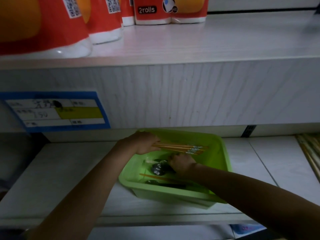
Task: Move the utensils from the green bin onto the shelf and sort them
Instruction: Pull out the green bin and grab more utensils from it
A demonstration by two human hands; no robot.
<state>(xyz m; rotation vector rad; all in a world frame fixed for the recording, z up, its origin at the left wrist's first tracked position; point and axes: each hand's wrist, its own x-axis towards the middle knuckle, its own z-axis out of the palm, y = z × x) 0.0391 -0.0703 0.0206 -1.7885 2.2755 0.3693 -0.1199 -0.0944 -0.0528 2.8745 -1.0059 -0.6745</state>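
We see two bare arms, uncovered as far as the frame shows them: the left forearm (90, 184) and the right forearm (242, 186). Each ends in a bare hand, the left hand (142, 143) and the right hand (181, 164). In the dim light we cannot make out finer detail.

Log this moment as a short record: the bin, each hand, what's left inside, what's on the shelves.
container: green bin on the lower shelf, to the right of the price label
holding: left hand grips a chopstick bundle over the bin
reaching: right hand is down inside the bin; whether it grips anything cannot be told
left inside: dark utensils, one loose chopstick
already out: chopstick pile at the lower shelf's far right
upper shelf: red packs of paper rolls
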